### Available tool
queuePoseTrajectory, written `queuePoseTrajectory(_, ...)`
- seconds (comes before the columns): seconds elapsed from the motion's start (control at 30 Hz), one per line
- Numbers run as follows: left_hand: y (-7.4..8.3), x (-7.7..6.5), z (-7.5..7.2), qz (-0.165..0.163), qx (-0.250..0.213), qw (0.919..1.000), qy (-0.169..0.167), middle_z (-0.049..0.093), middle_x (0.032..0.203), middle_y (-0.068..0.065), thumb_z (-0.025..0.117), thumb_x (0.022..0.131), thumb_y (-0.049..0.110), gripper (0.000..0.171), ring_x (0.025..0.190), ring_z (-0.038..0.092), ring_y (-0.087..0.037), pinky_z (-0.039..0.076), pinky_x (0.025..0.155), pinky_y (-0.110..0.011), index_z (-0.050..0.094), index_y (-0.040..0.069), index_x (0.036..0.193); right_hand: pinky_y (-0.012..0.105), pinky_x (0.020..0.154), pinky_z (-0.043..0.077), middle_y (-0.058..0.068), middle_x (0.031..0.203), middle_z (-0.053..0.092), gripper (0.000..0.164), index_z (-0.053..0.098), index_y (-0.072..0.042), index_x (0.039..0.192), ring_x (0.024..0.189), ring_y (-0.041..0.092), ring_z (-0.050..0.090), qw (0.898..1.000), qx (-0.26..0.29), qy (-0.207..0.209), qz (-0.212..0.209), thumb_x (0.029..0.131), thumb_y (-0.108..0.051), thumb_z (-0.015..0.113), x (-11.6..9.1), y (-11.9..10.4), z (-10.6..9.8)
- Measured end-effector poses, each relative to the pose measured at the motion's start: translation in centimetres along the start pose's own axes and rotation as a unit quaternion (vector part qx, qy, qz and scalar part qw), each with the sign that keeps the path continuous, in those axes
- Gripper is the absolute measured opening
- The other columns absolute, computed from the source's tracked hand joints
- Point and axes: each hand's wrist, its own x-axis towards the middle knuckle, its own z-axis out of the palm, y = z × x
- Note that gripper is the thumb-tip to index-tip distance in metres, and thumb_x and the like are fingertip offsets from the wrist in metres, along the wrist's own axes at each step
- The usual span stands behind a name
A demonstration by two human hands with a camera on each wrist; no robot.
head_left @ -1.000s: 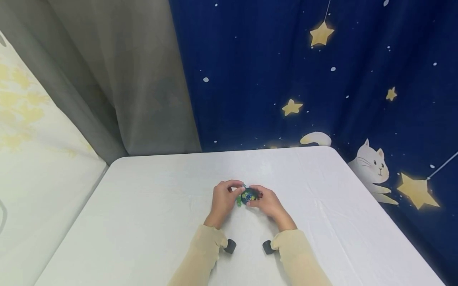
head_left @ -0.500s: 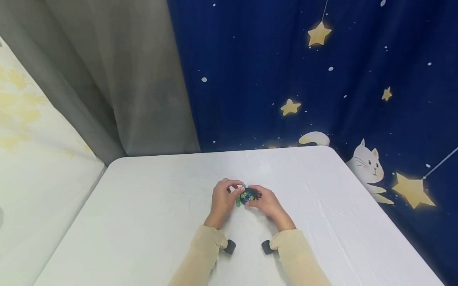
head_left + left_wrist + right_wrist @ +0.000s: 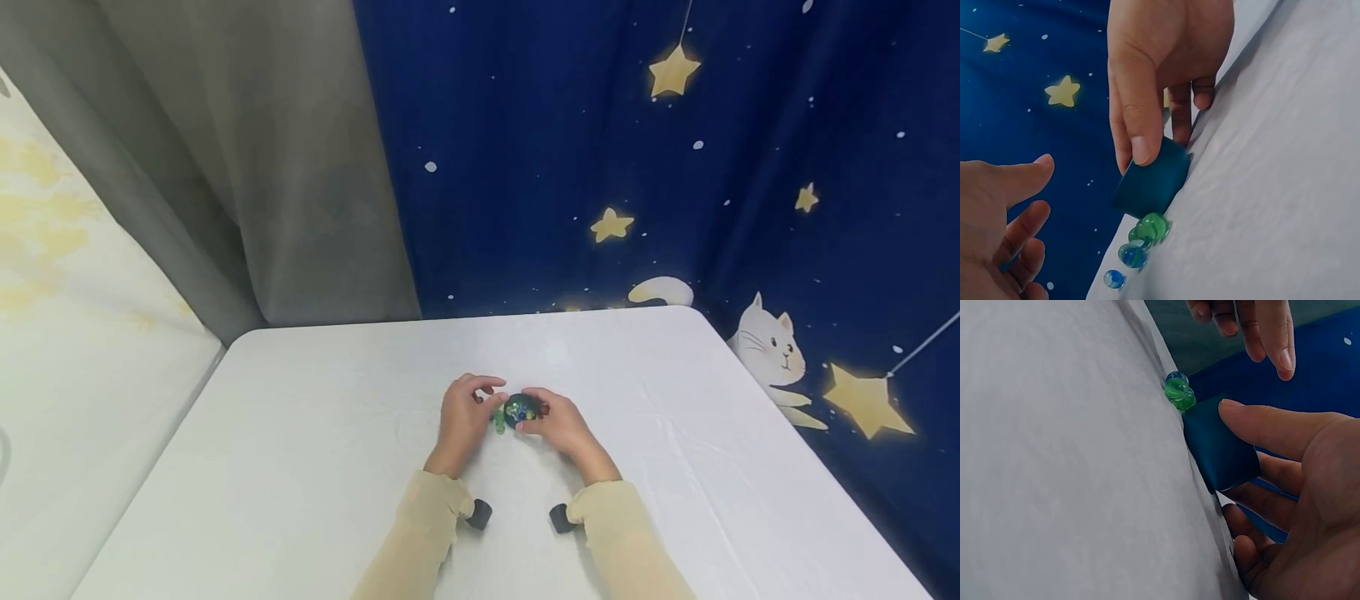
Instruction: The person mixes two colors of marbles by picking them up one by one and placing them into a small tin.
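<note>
In the right wrist view, my right hand (image 3: pixel 1329 462) grips a small dark teal cup (image 3: pixel 1216 447), thumb on one side and fingers on the other. The cup stands upright on the table, and from the head view multicoloured glass marbles (image 3: pixel 521 411) show inside it. To the left of the cup lie several loose marbles, among them green marbles (image 3: pixel 1154 227) and a blue marble (image 3: pixel 1114 279). Over these loose marbles hovers my left hand (image 3: pixel 465 417), its thumb and fingertips apart with nothing between them.
A white cloth covers the table (image 3: pixel 315 450). Behind it hang a grey curtain (image 3: pixel 322 208) and a dark blue curtain (image 3: pixel 525 167) printed with stars and a cat. Each sleeve cuff carries a black wrist camera (image 3: pixel 480 514).
My left hand has let go of a clear bluish marble at the cup's rim and drawn back slightly left, fingers parting. The right hand keeps its grip on the cup.
</note>
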Motion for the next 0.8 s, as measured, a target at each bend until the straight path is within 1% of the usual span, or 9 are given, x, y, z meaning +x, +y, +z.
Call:
queuePoseTrajectory(0.17,-0.4,0.2,-0.5,-0.009,0.006,0.9999,-0.001,0.064,0.089,0.001,0.08,0.081,0.02,0.02,0.081,0.057,-0.021,0.046,0.073,-0.032,0.076,0.019,0.1,0.049,0.095,0.044,0.013,0.129,0.06,0.058,0.06,-0.011,0.131,0.116,0.035,0.057,1.0,-0.003,-0.002,0.002,0.077,-0.016,0.082,-0.1,0.1,0.0)
queuePoseTrajectory(0.27,-0.8,0.3,-0.7,-0.024,0.021,0.9995,-0.008,0.064,0.094,0.001,0.08,0.081,0.019,0.023,0.087,0.057,-0.024,0.046,0.075,-0.034,0.075,0.021,0.104,0.05,0.096,0.044,0.014,0.129,0.06,0.058,0.059,-0.011,0.131,0.117,0.035,0.056,1.0,0.0,-0.007,0.003,0.077,-0.016,0.081,-0.1,0.0,0.0)
queuePoseTrajectory(0.33,-0.9,0.4,-0.8,-0.032,0.032,0.9989,-0.014,0.064,0.097,0.001,0.08,0.08,0.018,0.027,0.089,0.056,-0.023,0.046,0.076,-0.034,0.074,0.022,0.106,0.051,0.096,0.043,0.014,0.13,0.06,0.058,0.059,-0.011,0.131,0.118,0.036,0.056,1.0,0.002,-0.009,0.001,0.078,-0.016,0.081,-0.2,0.0,-0.1)
queuePoseTrajectory(0.47,-1.1,0.4,-1.0,-0.035,0.052,0.9978,-0.025,0.064,0.104,0.0,0.082,0.078,0.015,0.032,0.093,0.055,-0.024,0.045,0.078,-0.036,0.073,0.022,0.108,0.051,0.097,0.043,0.014,0.13,0.059,0.058,0.059,-0.011,0.132,0.118,0.035,0.056,1.0,0.008,-0.009,0.0,0.078,-0.015,0.081,-0.2,-0.1,-0.1)
queuePoseTrajectory(0.6,-1.3,0.4,-0.9,-0.038,0.067,0.9966,-0.03,0.064,0.109,0.0,0.082,0.077,0.014,0.034,0.099,0.054,-0.024,0.044,0.083,-0.037,0.073,0.023,0.109,0.051,0.096,0.043,0.015,0.13,0.059,0.058,0.059,-0.011,0.132,0.118,0.036,0.056,1.0,0.009,-0.008,-0.002,0.078,-0.015,0.08,-0.3,-0.1,-0.1)
queuePoseTrajectory(0.8,-1.8,0.3,-0.8,-0.041,0.084,0.9949,-0.039,0.063,0.114,0.0,0.082,0.078,0.014,0.033,0.104,0.052,-0.022,0.043,0.088,-0.039,0.073,0.023,0.109,0.051,0.096,0.043,0.014,0.13,0.06,0.058,0.059,-0.011,0.132,0.117,0.035,0.056,1.0,0.01,-0.009,-0.002,0.078,-0.016,0.081,-0.3,-0.1,0.0)
